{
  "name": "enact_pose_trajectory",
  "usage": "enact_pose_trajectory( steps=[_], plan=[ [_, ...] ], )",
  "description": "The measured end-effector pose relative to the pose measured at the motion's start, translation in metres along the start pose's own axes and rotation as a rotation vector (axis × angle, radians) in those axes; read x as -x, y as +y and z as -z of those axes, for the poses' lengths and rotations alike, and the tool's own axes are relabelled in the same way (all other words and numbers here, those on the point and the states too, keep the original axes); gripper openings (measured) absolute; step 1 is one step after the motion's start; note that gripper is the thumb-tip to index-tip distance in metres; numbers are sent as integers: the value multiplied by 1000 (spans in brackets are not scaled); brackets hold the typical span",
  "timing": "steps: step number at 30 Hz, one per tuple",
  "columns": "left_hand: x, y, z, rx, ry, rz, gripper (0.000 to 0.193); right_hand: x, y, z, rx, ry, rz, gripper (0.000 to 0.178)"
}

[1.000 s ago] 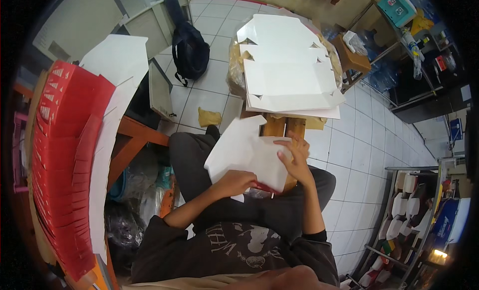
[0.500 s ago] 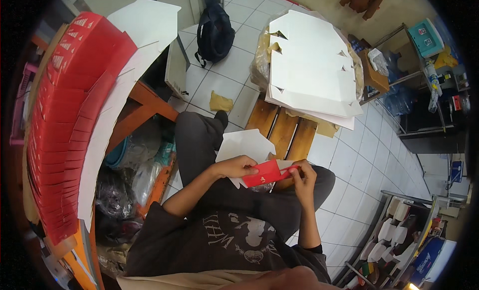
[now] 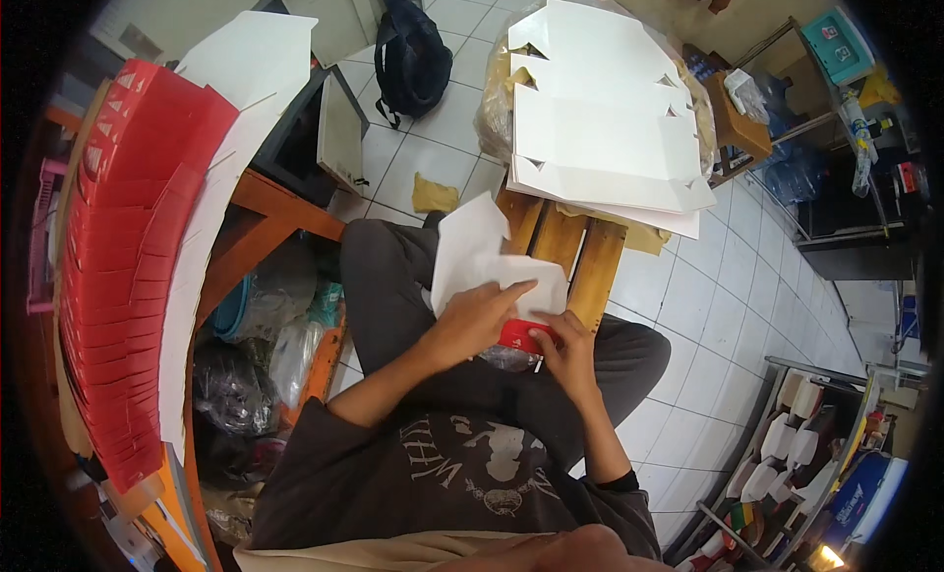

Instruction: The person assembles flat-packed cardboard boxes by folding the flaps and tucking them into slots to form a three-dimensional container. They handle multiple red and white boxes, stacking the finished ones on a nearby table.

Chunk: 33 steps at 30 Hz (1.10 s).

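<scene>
Above my lap is a partly folded cardboard box (image 3: pixel 470 252), white inside and red outside. Its white flaps stand up on the far side, and a red panel (image 3: pixel 524 336) shows along the near edge. My left hand (image 3: pixel 475 324) grips its left part, index finger stretched across the white inner face. At the near right corner, my right hand (image 3: pixel 568 351) pinches the red panel and the white edge between thumb and fingers. The fingers behind the cardboard are partly hidden.
A wooden bench (image 3: pixel 598 277) carries a stack of flat white cardboard blanks (image 3: pixel 610 110). On the left, a long row of red folded boxes (image 3: pixel 128 267) rests on a table. A black backpack (image 3: pixel 413 60) stands on the tiled floor; plastic bags (image 3: pixel 236 390) lie under the table.
The box has turned from its red side to its white inside, with flaps raised. My left hand moved onto the white face; my right hand shifted left and slightly toward me.
</scene>
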<state>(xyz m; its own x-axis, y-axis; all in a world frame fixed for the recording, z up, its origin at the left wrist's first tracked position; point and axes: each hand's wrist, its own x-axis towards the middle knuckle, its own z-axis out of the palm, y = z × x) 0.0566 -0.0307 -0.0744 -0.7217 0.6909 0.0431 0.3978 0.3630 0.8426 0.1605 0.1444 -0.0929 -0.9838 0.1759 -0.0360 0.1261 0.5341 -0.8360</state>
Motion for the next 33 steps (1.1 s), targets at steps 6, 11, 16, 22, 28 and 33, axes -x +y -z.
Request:
enact_pose_trajectory(
  steps=[6,11,16,22,28,33],
  plan=[
    [32,23,-24,228,1198,-332,25,1,19,-1,-179,203,-192,25],
    [34,-15,-28,96,516,60,26,-1,12,2,-390,200,-246,34],
    [22,-18,-13,279,329,81,35,-2,2,-2,-454,188,-154,34],
    [28,-15,-14,125,362,75,38,4,-12,-11,-381,177,44,32],
    [38,-34,-14,249,194,-200,40,5,-18,-7,-127,177,345,31],
    [43,-41,-15,114,142,-218,58,11,-34,-22,-48,355,305,27]
  ],
)
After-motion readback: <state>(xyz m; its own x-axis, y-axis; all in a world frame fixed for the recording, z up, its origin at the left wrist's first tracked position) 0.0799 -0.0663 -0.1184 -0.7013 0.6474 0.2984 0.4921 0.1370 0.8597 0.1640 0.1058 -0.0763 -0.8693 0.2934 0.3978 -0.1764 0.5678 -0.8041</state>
